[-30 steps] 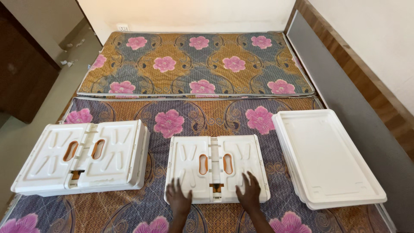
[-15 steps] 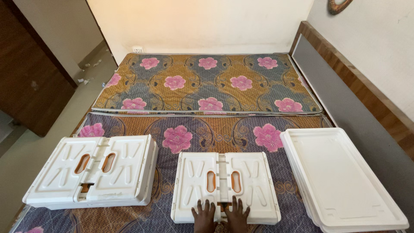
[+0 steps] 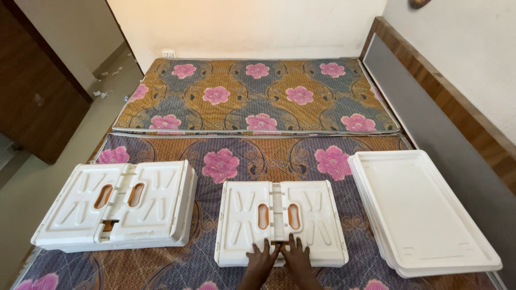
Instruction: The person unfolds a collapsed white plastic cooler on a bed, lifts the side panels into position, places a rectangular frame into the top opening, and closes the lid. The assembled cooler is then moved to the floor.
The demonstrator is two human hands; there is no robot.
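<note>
Head view: both hands' grips, left and right, spread flat on ribbed white plastic folded crate.

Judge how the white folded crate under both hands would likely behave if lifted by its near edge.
The folded crate looks like rigid moulded plastic with ribbed panels, so it should stay stiff rather than sag. Its two top panels meet at a centre seam where the left hand and right hand rest, so they might swing. Flat and thin-walled, it probably feels light and won't roll.
</note>
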